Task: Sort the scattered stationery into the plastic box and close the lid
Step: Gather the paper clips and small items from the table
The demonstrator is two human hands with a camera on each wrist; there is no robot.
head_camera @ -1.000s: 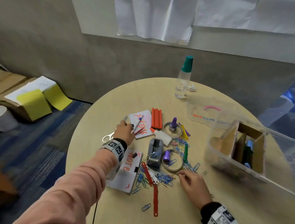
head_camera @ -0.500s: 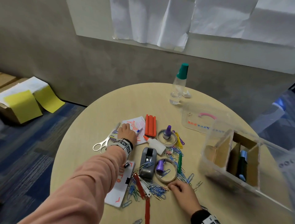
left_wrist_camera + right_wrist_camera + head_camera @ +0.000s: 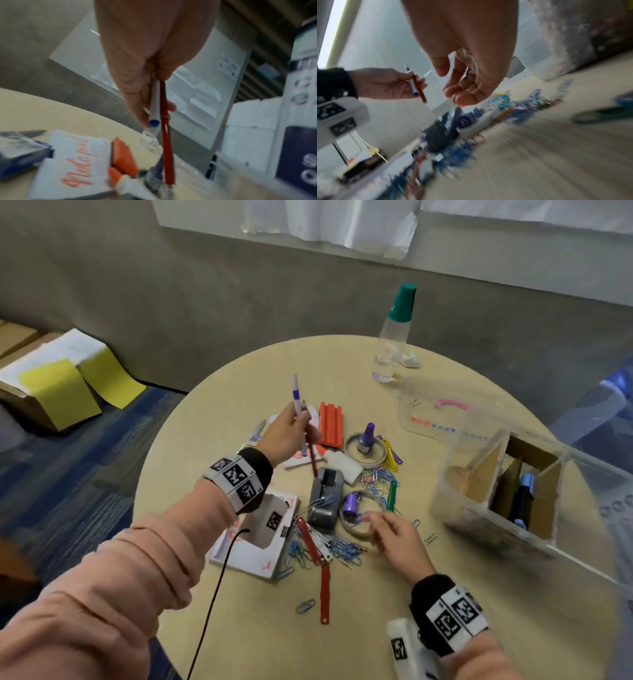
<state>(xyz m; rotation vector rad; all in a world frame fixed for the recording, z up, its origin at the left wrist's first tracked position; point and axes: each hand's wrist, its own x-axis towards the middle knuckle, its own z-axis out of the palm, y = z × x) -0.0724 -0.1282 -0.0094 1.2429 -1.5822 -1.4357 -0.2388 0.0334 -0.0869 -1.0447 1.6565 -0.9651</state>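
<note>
My left hand (image 3: 301, 421) is lifted above the table and grips two pens together, a white pen with blue ends (image 3: 295, 392) and a red pen (image 3: 311, 455). The left wrist view shows the white pen (image 3: 154, 105) and the red pen (image 3: 167, 148) side by side under the curled fingers. My right hand (image 3: 380, 525) hovers, blurred, over the paper clips (image 3: 342, 549) beside a tape ring (image 3: 356, 529). Its fingers (image 3: 464, 93) are curled; whether they hold anything is unclear. The clear plastic box (image 3: 455, 508) stands open at the right, with cardboard dividers and markers (image 3: 522, 501) inside.
The box's clear lid (image 3: 424, 412) lies flat behind it, near a green-capped bottle (image 3: 394, 337). In the middle lie a grey tape dispenser (image 3: 323, 498), a glue bottle (image 3: 342, 462), an orange block (image 3: 330, 424), notepads (image 3: 253, 549), red strips and coloured clips.
My left hand has risen from the notepad with the two pens in it. My right hand has lifted off the table by the paper clips and shifted slightly right.
</note>
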